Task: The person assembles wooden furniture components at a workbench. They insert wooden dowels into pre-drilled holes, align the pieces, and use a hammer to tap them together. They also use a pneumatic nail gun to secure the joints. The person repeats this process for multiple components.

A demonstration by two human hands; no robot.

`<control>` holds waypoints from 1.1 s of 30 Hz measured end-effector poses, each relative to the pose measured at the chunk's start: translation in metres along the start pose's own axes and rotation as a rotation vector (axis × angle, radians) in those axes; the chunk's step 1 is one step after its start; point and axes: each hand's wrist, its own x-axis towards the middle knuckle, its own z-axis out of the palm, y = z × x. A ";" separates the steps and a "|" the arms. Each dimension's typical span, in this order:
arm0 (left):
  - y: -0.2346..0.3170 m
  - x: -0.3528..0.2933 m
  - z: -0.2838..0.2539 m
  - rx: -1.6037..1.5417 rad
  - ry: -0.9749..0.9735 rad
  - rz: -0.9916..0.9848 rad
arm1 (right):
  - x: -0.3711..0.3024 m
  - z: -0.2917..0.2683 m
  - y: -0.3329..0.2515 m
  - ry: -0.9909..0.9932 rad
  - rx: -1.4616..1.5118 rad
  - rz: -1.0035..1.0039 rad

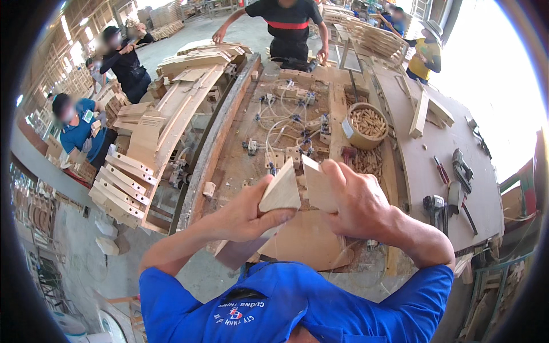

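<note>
My left hand is closed on a pale wooden block with a slanted, wedge-like end, its thumb along the lower edge. In my right hand a second pale wooden piece is gripped, fingers wrapped over its far side. The two pieces are held up close together over the near side of the workbench, with a narrow gap between them. Below my hands lies a flat, rounded wooden board. Just beyond the hands, a clamping jig with clear air hoses is fixed to the bench.
A round tub of wooden dowels stands right of the jig, with loose dowels below it. Power tools and pliers lie on the right table. Drilled wooden parts are stacked at left. A person stands across the bench.
</note>
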 end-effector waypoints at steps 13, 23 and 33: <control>-0.006 0.040 -0.010 0.258 0.001 0.065 | -0.004 0.042 0.026 0.260 0.099 0.103; -0.041 0.043 -0.003 1.085 0.631 0.613 | 0.048 0.112 0.117 1.042 0.795 0.417; -0.175 0.004 0.025 1.029 0.205 -0.169 | 0.042 0.275 0.114 0.959 1.706 0.970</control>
